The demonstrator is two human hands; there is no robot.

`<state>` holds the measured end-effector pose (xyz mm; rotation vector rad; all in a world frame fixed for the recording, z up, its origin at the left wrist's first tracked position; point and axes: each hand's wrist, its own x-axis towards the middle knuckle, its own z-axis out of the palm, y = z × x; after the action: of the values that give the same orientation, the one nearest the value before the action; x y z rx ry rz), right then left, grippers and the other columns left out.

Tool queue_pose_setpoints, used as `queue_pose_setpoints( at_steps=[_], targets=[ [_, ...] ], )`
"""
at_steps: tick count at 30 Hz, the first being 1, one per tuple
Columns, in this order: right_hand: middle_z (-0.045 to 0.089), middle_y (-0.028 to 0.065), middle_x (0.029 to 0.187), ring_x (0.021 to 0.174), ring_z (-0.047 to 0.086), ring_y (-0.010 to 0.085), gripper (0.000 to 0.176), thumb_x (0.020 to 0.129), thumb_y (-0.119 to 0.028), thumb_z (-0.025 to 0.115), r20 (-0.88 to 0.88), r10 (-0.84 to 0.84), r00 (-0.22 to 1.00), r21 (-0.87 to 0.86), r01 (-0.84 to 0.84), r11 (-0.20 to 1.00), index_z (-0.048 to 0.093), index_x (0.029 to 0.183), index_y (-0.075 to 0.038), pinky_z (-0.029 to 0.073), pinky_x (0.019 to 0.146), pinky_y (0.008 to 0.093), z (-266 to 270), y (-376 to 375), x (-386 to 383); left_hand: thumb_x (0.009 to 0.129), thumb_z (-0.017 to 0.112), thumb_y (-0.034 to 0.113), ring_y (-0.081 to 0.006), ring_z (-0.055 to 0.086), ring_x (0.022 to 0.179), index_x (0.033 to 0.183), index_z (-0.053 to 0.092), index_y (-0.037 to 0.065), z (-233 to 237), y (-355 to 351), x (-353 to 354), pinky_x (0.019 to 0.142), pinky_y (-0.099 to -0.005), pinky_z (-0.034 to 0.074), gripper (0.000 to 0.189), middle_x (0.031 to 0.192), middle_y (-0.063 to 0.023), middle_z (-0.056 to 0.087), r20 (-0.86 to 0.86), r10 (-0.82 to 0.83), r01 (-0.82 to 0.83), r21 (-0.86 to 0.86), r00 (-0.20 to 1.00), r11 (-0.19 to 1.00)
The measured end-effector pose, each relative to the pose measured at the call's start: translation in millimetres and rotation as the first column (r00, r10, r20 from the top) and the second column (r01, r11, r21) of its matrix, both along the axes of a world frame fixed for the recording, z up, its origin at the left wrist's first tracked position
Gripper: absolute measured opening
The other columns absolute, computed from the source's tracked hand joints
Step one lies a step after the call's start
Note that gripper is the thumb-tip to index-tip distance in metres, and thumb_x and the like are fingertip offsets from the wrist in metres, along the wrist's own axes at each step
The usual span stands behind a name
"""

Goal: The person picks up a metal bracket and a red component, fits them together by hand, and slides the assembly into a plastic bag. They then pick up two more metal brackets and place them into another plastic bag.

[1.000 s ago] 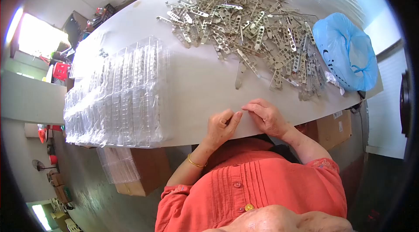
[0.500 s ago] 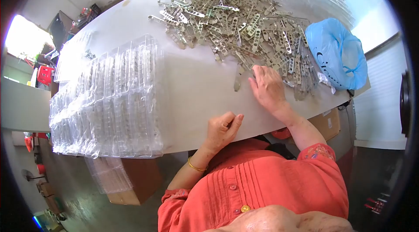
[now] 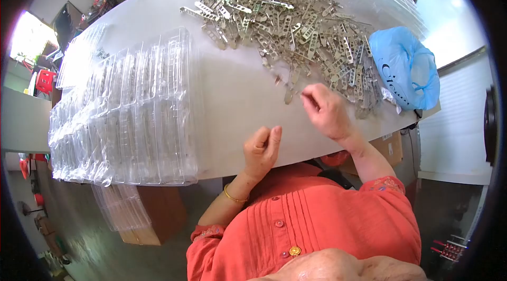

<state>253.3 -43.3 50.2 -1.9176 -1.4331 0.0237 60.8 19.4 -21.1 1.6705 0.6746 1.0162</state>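
A worker in a coral-red shirt [image 3: 322,207] sits at a white table [image 3: 227,91], both hands over its near side. The right hand [image 3: 327,112] is beside the near edge of a broad heap of perforated metal strips [image 3: 311,33], its fingers curled inward; whether it grips anything cannot be told from this angle. Most of the heap spreads ahead of that hand, and one strip [image 3: 289,93] juts out just to the left of its knuckles. The left hand [image 3: 261,149], nearer the worker's body and apart from the right, is closed in a loose fist, thumb against the folded fingers, with a gold-coloured bracelet [image 3: 235,194] behind it on the wrist. Clear plastic trays [image 3: 127,117] stand in rows to the left of the left hand. Ahead and to the right of the right hand, a blue plastic bag [image 3: 391,64] rests against the heap's edge, crumpled white paper [image 3: 390,99] at its base.
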Motion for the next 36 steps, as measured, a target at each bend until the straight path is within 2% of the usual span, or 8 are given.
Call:
queue_pose_setpoints(
  at_steps=[11, 13, 17, 20, 22, 25, 28, 36],
  targets=[
    [0.061, 0.0103, 0.089, 0.082, 0.064, 0.0297, 0.012, 0.083, -0.006, 0.066, 0.289, 0.294, 0.911, -0.136, -0.265, 0.955, 0.062, 0.094, -0.005, 0.054, 0.070, 0.0397, -37.4, -34.4, -7.7, 0.103, 0.060, 0.013, -0.0080, 0.033, 0.062, 0.076, 0.046, 0.005, -0.7, 2.6, -4.9, 0.051, -0.0264, 0.031, 0.031, 0.067, 0.0003, 0.041, 0.033, 0.086, -0.085, -0.037, 0.996, 0.996],
    [0.061, 0.0098, 0.092, 0.084, 0.064, 0.0287, 0.014, 0.082, -0.005, 0.066, 0.328, 0.317, 0.890, -0.151, -0.282, 0.947, 0.063, 0.095, -0.005, 0.054, 0.071, 0.0391, -26.4, -36.9, -2.6, 0.102, 0.060, 0.013, -0.0110, 0.045, 0.067, 0.086, 0.055, 0.002, 0.1, 10.0, 2.0, 0.057, -0.0277, 0.040, 0.021, 0.077, -0.0040, 0.054, 0.088, 0.180, -0.199, 0.310, 0.980, 0.930],
    [0.064, 0.0100, 0.109, 0.095, 0.066, 0.0278, 0.020, 0.080, -0.005, 0.067, 0.378, 0.415, 0.828, -0.118, -0.401, 0.908, 0.065, 0.100, -0.005, 0.057, 0.080, 0.0382, 5.7, -37.3, 1.4, 0.100, 0.060, 0.010, -0.0266, 0.059, 0.074, 0.094, 0.062, 0.000, 12.1, 7.7, 6.3, 0.068, -0.0374, 0.049, 0.012, 0.087, -0.0131, 0.062, 0.016, 0.078, -0.079, 0.279, 0.997, 0.957],
    [0.064, 0.0101, 0.116, 0.101, 0.066, 0.0280, 0.022, 0.081, -0.006, 0.069, 0.413, 0.463, 0.784, -0.112, -0.461, 0.880, 0.066, 0.103, -0.005, 0.057, 0.086, 0.0389, 13.9, -35.4, 0.9, 0.105, 0.055, 0.020, -0.0143, 0.061, 0.081, 0.108, 0.061, -0.003, 15.1, 8.2, 4.4, 0.072, -0.0282, 0.052, 0.024, 0.092, -0.0076, 0.066, -0.118, -0.208, 0.206, -0.028, 0.971, 0.978],
    [0.064, 0.0101, 0.119, 0.103, 0.066, 0.0280, 0.023, 0.081, -0.007, 0.069, 0.403, 0.477, 0.781, -0.109, -0.477, 0.872, 0.066, 0.103, -0.006, 0.057, 0.088, 0.0393, 14.2, -33.2, -1.0, 0.106, 0.053, 0.023, -0.0128, 0.063, 0.079, 0.111, 0.062, -0.002, 16.2, 13.2, 1.5, 0.067, -0.0271, 0.052, 0.026, 0.088, -0.0060, 0.066, 0.074, -0.577, 0.530, -0.503, 0.813, 0.683],
    [0.065, 0.0097, 0.120, 0.104, 0.066, 0.0286, 0.025, 0.080, -0.004, 0.070, 0.370, 0.525, 0.766, -0.083, -0.536, 0.840, 0.067, 0.105, -0.006, 0.057, 0.088, 0.0401, 13.1, -25.6, -4.1, 0.106, 0.054, 0.022, -0.0127, 0.064, 0.075, 0.110, 0.062, 0.002, 25.8, 16.8, -4.1, 0.064, -0.0267, 0.053, 0.022, 0.086, -0.0053, 0.067, 0.213, -0.627, 0.573, -0.684, 0.749, 0.451],
    [0.065, 0.0096, 0.122, 0.106, 0.065, 0.0290, 0.030, 0.081, -0.002, 0.070, 0.254, 0.578, 0.776, -0.100, -0.573, 0.813, 0.065, 0.110, -0.006, 0.056, 0.088, 0.0409, 15.5, -16.1, -5.6, 0.105, 0.054, 0.020, -0.0151, 0.066, 0.075, 0.110, 0.061, 0.002, 7.5, 14.5, -8.5, 0.064, -0.0267, 0.054, 0.020, 0.087, -0.0076, 0.068, 0.357, -0.575, 0.633, -0.663, 0.736, 0.399],
    [0.065, 0.0125, 0.105, 0.100, 0.064, 0.0321, 0.027, 0.088, -0.011, 0.068, 0.395, 0.019, 0.919, -0.032, -0.007, 0.999, 0.062, 0.114, -0.007, 0.053, 0.087, 0.0421, -16.0, 52.6, 72.5, 0.105, 0.053, 0.018, -0.0207, 0.070, 0.084, 0.113, 0.060, 0.001, -4.4, 15.1, -8.0, 0.079, -0.0362, 0.059, 0.019, 0.093, -0.0102, 0.069, 0.562, -0.271, 0.624, -0.707, 0.781, 0.334]
  ],
)
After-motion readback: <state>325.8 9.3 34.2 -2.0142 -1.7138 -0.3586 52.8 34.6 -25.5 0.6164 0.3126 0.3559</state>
